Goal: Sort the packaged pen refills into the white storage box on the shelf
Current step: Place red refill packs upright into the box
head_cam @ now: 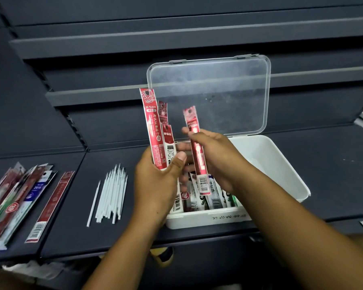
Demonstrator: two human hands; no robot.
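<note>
Over the box: both hands work above the white storage box (277,164), which sits on the dark shelf (333,174) with its front wall at the shelf's front edge
Left hand: the left hand (157,181) grips a fan of three red refill packets (153,126), upright, thumb pressed across their lower ends
Right hand: the right hand (214,158) pinches a single red packet (197,151) between thumb and fingers, held upright just beside the fan, apart from it
Box contents: more packaged refills (208,197) lie in the left half of the box; too overlapped to count
Open room: the right half of the box is bare white floor, well apart from both hands
Lid: the clear lid (210,95) stands open and upright behind the box, closing off the back
Loose refills: a bundle of white bare refills (112,193) lies on the shelf left of the box, one stick lying apart on its left; too many to count
Left end of shelf: a pile of mixed packets (15,197) lies near the shelf's left front corner, with one long red packet (50,206) just beside it
Above: upper shelf edges (92,95) run across behind the lid
</note>
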